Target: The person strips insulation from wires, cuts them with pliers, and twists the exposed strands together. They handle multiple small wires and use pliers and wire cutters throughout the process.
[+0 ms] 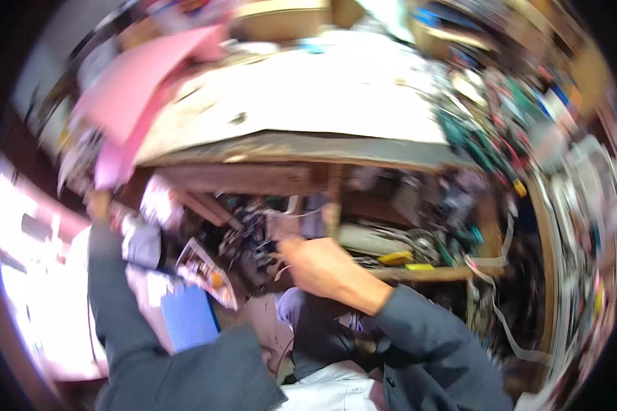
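Observation:
My right hand [329,270] reaches in front of the lower shelf, blurred, with its fingers curled together. A thin white strand [281,272] shows at its fingertips; what the fingers hold is too smeared to make out. Just beyond lies a dark tangle of small parts [250,236] under the bench. Far to the left, my left hand [99,204] is stretched out below the hanging end of a pink sheet [134,89]. Blur hides its fingers, and I cannot tell whether it touches the sheet.
A workbench with a bright white top [308,96] spans the view ahead. Tools crowd its right end, including green-handled ones [469,140]. The shelf below holds yellow items [396,258] and cables. A blue flat panel [188,318] and a printed packet [207,272] lie between my arms.

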Demonstrator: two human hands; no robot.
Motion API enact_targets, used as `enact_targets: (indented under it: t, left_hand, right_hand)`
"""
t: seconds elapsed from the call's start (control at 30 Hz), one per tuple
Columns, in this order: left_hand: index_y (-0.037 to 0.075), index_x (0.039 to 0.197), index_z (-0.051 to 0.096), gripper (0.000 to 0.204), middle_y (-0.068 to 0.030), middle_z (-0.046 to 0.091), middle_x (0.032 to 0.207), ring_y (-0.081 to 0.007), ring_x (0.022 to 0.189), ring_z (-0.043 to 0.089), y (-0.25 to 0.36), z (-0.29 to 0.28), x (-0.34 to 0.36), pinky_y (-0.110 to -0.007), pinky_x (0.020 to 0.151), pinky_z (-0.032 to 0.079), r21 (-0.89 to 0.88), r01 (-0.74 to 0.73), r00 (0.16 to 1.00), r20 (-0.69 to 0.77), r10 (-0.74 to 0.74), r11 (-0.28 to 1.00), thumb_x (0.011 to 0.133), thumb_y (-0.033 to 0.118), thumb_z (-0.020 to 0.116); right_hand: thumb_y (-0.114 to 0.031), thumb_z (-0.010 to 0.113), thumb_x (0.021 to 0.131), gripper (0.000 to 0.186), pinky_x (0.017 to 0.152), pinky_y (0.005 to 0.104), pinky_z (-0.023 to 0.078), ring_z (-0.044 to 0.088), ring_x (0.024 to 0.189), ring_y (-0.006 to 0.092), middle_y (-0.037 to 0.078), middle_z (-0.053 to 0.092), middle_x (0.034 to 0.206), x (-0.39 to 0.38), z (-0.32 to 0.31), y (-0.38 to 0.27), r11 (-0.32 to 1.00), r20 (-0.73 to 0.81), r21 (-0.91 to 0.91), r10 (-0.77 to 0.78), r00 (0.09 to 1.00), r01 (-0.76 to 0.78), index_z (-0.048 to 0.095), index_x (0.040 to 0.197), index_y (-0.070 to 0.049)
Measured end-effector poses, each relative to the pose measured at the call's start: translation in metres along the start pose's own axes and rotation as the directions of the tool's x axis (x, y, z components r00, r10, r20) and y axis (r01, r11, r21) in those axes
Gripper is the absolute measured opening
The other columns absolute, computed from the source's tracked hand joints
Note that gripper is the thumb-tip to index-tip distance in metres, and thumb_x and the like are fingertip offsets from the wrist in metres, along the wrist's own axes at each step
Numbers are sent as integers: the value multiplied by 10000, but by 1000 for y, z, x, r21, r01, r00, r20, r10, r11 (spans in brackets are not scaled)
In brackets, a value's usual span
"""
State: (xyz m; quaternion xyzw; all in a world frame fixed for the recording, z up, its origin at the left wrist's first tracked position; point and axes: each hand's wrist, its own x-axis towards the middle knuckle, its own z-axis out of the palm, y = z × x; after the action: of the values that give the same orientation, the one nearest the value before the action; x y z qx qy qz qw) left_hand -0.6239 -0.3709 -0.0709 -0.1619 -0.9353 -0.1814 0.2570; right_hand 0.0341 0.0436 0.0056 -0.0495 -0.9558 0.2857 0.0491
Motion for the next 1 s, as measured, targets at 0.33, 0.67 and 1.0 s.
enact_targets:
  t: [0.33, 0.67, 1.0]
  left_hand:
    - [208, 1136, 753, 397, -149, 727, 1102, -355, 1093, 669, 88, -62, -52, -453, 929, 514, 12, 286, 956, 63, -286, 958, 865, 460, 610]
    - [-20, 1038, 740, 454, -294, 690, 1100, -434, 1069, 667, 87, -7, -8, -491, 915, 522, 185, 303, 934, 135, -330, 935, 880, 396, 649]
    - [37, 1191, 708, 382, -228, 668, 1240, -378, 1166, 641, 133, -49, -1, -409, 1002, 491, -361, 606, 730, -100, -676, 709, 870, 184, 561]
  right_hand:
    - [-92, 620, 887, 101, 623, 500, 517, 637, 728, 431, 207, 642, 845, 8, -7, -13, 992, -16, -124, 23, 1000, -25, 563, 909, -12]
    - [-84, 621, 893, 89, 600, 501, 501, 626, 710, 432, 199, 637, 847, 16, -5, -13, 989, -3, -133, 66, 998, -66, 560, 913, -22]
    - [-94, 618, 901, 104, 593, 501, 505, 631, 707, 424, 200, 636, 837, 16, -2, -8, 988, -7, -150, 46, 999, -47, 552, 925, -17]
